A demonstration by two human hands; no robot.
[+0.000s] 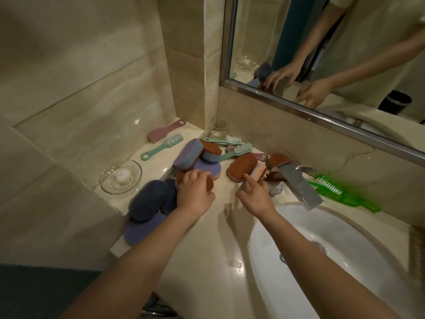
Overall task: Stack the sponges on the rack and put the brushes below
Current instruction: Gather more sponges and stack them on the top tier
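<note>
One at a time, lift by their long edges the soft, light sponges [188,155] on the worktop [220,226]: brown sponge [208,185] in the grip of the left hand [195,194], peach sponge [257,172] pinched by the right hand [255,196].

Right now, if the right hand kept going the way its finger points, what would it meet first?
The right hand points its finger toward the back wall. First in line is the pale pink sponge, beside the brown-topped sponge; it looks almost touching, though depth is unclear.
</note>
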